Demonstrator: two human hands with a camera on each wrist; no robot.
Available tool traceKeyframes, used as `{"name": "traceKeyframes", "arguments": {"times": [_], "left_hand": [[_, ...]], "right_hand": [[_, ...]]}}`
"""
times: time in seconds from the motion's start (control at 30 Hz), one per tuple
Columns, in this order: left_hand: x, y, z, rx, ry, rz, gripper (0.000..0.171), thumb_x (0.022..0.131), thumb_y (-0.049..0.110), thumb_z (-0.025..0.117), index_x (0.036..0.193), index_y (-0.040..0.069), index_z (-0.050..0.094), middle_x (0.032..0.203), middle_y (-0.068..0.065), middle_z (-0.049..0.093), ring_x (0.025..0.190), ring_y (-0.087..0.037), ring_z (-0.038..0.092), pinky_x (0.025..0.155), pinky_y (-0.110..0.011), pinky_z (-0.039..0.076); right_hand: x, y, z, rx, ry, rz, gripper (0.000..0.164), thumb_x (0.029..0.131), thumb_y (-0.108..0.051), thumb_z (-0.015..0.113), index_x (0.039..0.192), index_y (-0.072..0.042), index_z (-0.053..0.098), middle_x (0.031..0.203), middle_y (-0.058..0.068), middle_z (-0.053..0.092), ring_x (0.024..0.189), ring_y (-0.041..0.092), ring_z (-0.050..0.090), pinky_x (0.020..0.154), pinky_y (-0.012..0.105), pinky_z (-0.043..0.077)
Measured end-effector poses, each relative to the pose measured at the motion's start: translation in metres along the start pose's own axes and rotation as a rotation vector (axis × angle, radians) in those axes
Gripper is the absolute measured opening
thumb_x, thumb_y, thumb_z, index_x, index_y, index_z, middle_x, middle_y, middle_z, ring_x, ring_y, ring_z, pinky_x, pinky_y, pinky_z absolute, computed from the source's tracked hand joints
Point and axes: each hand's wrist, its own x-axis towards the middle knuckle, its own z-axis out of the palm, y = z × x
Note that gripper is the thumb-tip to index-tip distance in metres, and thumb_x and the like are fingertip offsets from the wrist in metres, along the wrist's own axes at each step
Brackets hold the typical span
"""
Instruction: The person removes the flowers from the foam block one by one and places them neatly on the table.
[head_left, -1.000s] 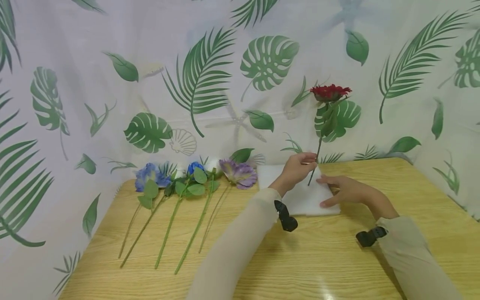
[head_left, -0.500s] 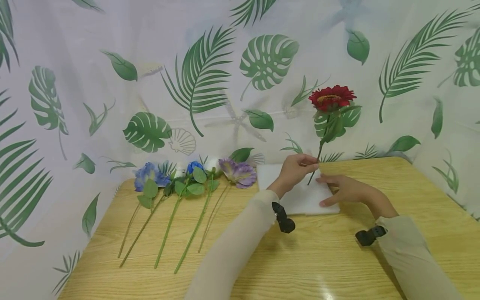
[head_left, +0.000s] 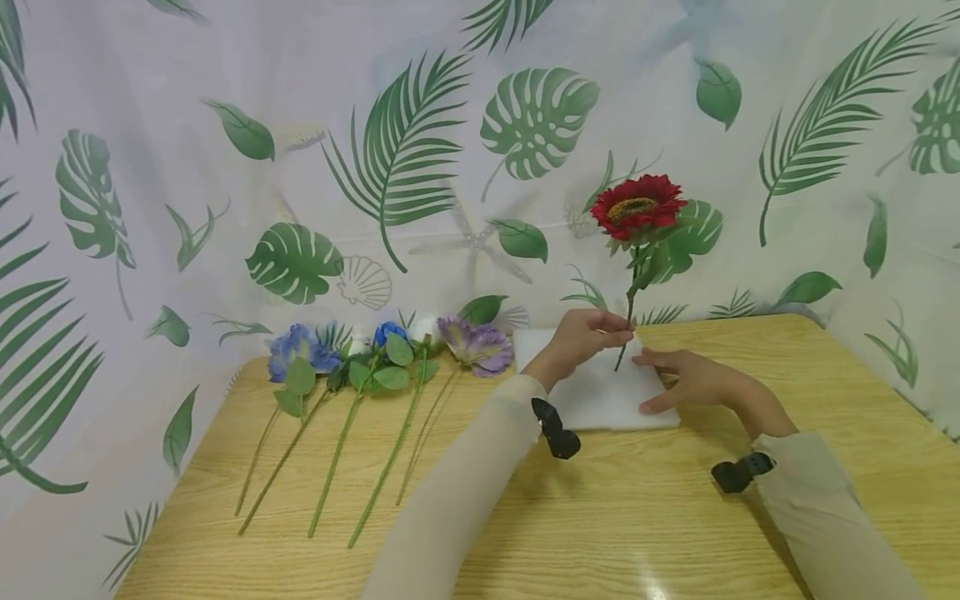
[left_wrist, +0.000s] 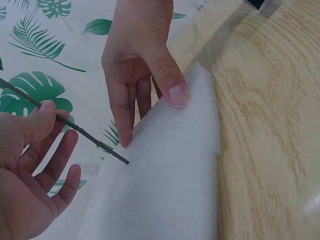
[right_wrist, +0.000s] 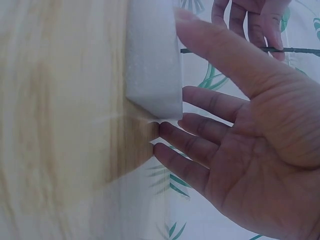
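Thumb and fingers of my left hand [head_left: 577,346] pinch the thin stem low on a red artificial daisy-like flower [head_left: 637,207]. The bloom is up, its yellow centre facing me. Below the pinch, the bare stem end [left_wrist: 112,152] points down at a white foam block [head_left: 600,400]; I cannot tell whether it touches the foam. My right hand [head_left: 697,379] rests at the block's right side. Its thumb lies on the foam, and the other fingers, nearly straight, touch the edge and corner in the right wrist view.
Left of the block, several long-stemmed artificial flowers lie on the wooden table [head_left: 600,533]: a blue-violet one [head_left: 300,354], a blue rose [head_left: 390,335], a purple one [head_left: 476,346] and partly hidden white blooms. A leaf-printed curtain [head_left: 420,275] stands behind the table.
The red bloom has turned to show its face and now leans further left. My left hand has shifted slightly left, still pinching the stem. The right hand and foam block stay put.
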Motion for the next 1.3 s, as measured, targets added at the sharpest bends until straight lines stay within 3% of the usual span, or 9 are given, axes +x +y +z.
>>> {"name": "traceKeyframes", "arguments": {"times": [0.3, 0.47, 0.7, 0.97, 1.3], "left_hand": [[0.0, -0.0038, 0.0, -0.028, -0.011, -0.009, 0.024, 0.094, 0.015, 0.074, 0.114, 0.001, 0.075, 0.119, -0.015, 0.074, 0.09, -0.002, 0.062, 0.081, -0.023, 0.047], [-0.0003, -0.0055, -0.0021, -0.03, -0.002, -0.003, 0.024, 0.095, 0.015, 0.074, 0.115, 0.001, 0.075, 0.117, -0.016, 0.074, 0.088, -0.005, 0.066, 0.079, -0.022, 0.047], [-0.0023, -0.0036, -0.0057, -0.079, 0.042, -0.025, 0.018, 0.095, 0.011, 0.073, 0.11, 0.002, 0.075, 0.105, -0.007, 0.078, 0.087, -0.006, 0.07, 0.08, -0.022, 0.052], [-0.0018, -0.0051, -0.0048, -0.116, 0.061, -0.019, 0.023, 0.094, 0.01, 0.074, 0.112, -0.003, 0.074, 0.114, -0.018, 0.075, 0.093, -0.016, 0.074, 0.081, -0.02, 0.053], [-0.0014, -0.0059, 0.0015, -0.134, 0.112, 0.015, 0.019, 0.092, 0.005, 0.075, 0.107, -0.006, 0.074, 0.113, -0.02, 0.075, 0.089, -0.016, 0.073, 0.079, -0.018, 0.054]], "right_hand": [[-0.0021, -0.0017, -0.0005, 0.016, 0.001, -0.012, 0.093, 0.086, -0.035, 0.083, 0.154, 0.008, 0.036, 0.159, 0.038, 0.024, 0.143, 0.058, 0.033, 0.109, 0.064, 0.041], [-0.0014, -0.0013, 0.0, 0.026, -0.008, -0.004, 0.093, 0.086, -0.035, 0.083, 0.154, 0.008, 0.036, 0.16, 0.038, 0.022, 0.144, 0.059, 0.03, 0.112, 0.066, 0.037], [-0.0002, 0.0011, 0.001, 0.035, -0.005, -0.006, 0.094, 0.086, -0.038, 0.082, 0.154, 0.007, 0.035, 0.161, 0.037, 0.022, 0.145, 0.057, 0.029, 0.114, 0.066, 0.034], [0.0005, 0.0027, 0.0015, 0.024, 0.002, -0.004, 0.095, 0.086, -0.04, 0.082, 0.154, 0.006, 0.036, 0.161, 0.036, 0.023, 0.146, 0.056, 0.03, 0.115, 0.066, 0.033], [0.0003, 0.002, 0.0006, 0.025, 0.005, -0.016, 0.093, 0.086, -0.037, 0.083, 0.153, 0.007, 0.037, 0.16, 0.037, 0.023, 0.144, 0.057, 0.031, 0.113, 0.065, 0.036]]}}
